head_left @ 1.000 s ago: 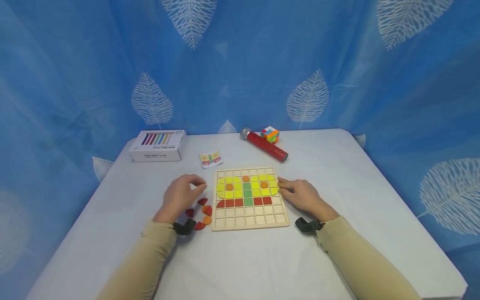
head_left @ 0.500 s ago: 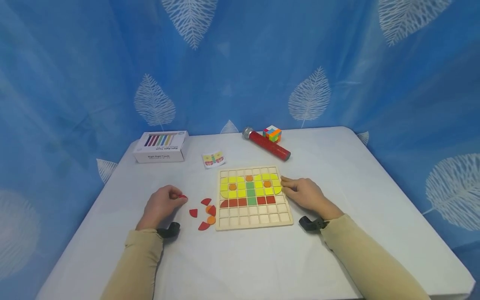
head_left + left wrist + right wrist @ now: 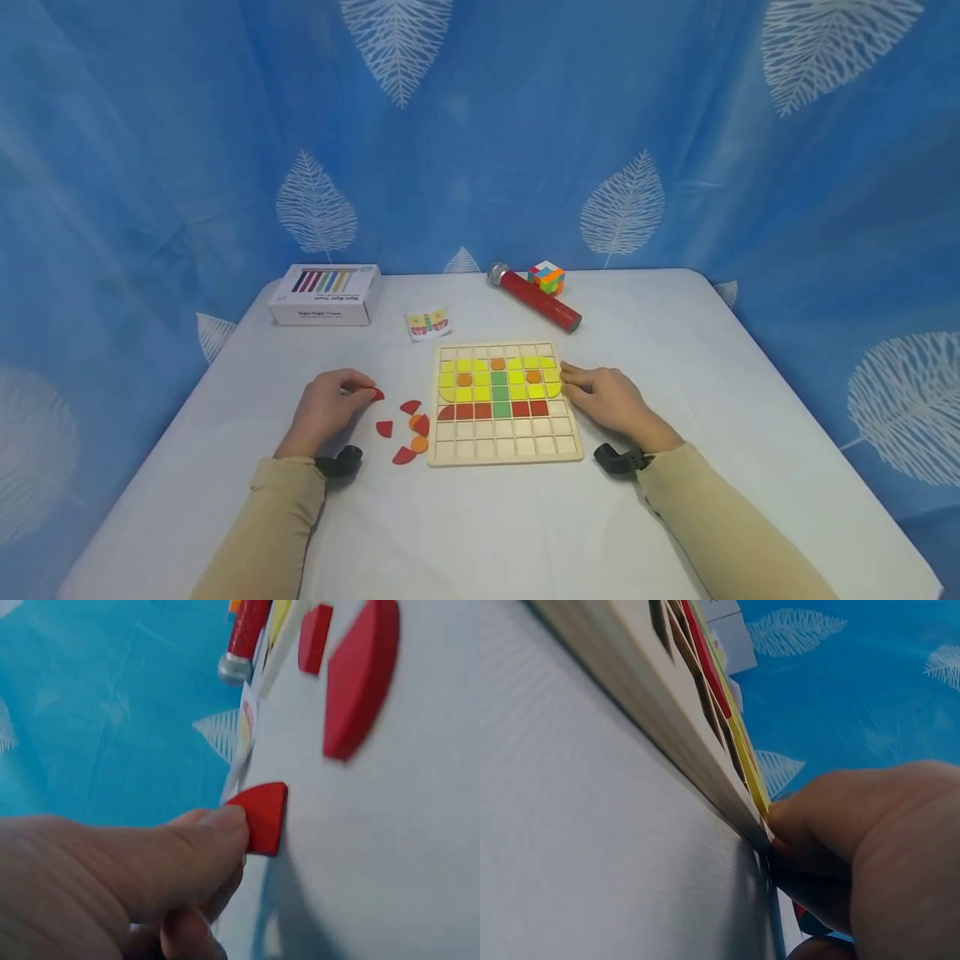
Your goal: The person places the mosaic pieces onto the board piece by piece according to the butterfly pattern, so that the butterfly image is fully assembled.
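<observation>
In the head view my left hand (image 3: 322, 410) is left of the loose pieces, pinching a red quarter-circle tile (image 3: 264, 817) between thumb and fingers. The left wrist view shows the tile tilted up close over the white cloth. My right hand (image 3: 611, 402) grips the right edge of a wooden grid board (image 3: 504, 458), its thumb against the rim in the right wrist view. Yellow, green, orange and red tiles fill part of the grid. Beside the board's left edge lie several red quarter-circles (image 3: 404, 456) and orange discs (image 3: 419, 444), one red piece overlapping a disc.
Behind the board lies a small pattern card (image 3: 428, 324). A white box (image 3: 322, 297) stands at the back left. A red microphone (image 3: 542, 302) and a colourful puzzle cube (image 3: 547, 277) sit at the back, before a blue leaf-print curtain (image 3: 480, 167).
My left hand has moved left, away from the board and loose pieces, and a red tile now shows in its fingertips. The right hand stays at the board's edge.
</observation>
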`<state>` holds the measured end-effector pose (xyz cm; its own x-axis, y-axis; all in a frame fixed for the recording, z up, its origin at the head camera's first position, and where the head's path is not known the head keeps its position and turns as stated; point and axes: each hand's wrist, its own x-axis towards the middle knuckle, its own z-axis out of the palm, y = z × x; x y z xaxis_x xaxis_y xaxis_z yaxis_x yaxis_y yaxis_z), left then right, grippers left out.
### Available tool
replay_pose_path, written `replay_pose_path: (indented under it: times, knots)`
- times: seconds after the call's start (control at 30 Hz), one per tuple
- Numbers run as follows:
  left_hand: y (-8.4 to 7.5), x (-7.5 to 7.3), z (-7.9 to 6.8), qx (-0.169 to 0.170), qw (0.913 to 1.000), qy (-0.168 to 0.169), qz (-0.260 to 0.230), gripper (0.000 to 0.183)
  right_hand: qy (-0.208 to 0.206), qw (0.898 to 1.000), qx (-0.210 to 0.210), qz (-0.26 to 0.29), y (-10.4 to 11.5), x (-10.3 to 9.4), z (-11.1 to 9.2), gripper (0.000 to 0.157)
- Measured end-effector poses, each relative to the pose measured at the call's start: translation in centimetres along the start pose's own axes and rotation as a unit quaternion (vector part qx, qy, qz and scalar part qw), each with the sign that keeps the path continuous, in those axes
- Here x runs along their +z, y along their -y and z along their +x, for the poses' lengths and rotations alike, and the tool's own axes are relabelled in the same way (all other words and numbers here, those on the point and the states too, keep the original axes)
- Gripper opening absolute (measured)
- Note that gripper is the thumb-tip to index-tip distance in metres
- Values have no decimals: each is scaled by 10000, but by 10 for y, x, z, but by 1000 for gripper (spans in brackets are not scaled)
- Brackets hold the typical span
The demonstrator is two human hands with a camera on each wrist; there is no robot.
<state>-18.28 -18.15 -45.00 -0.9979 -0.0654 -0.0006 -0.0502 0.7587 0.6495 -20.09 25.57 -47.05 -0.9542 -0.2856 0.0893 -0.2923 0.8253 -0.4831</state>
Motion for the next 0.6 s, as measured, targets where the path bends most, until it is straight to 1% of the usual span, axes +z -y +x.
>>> replay_pose_path:
  times: [0.03,0.1,0.2,0.27,0.33,0.43,0.5,0.6]
  knots:
    - [-6,2,-1,37,10000,-5,-23,19,-7,10000,-2,-4,0,0,0,44]
    - [-22,8,-3,146,9997,116,-138,19,-15,10000,3,1,-1,-1,1,43]
    - [-58,22,-5,419,9973,517,-310,17,-26,10000,55,14,-3,-1,-1,43]
    - [-83,36,-6,763,9933,802,-333,14,-28,10000,86,-8,-4,-1,-1,43]
    - [-108,51,-6,1185,9873,1022,-261,10,-15,10000,94,-4,-4,-2,-2,42]
    - [-137,76,-4,1683,9774,1277,-109,8,10,10000,56,10,-3,-3,-1,42]
    - [-154,91,-2,1870,9716,1451,-66,7,18,10000,9,49,-2,-4,-1,42]
    - [-172,112,2,2026,9662,1592,72,7,-9,10000,-33,32,-2,-3,-1,42]
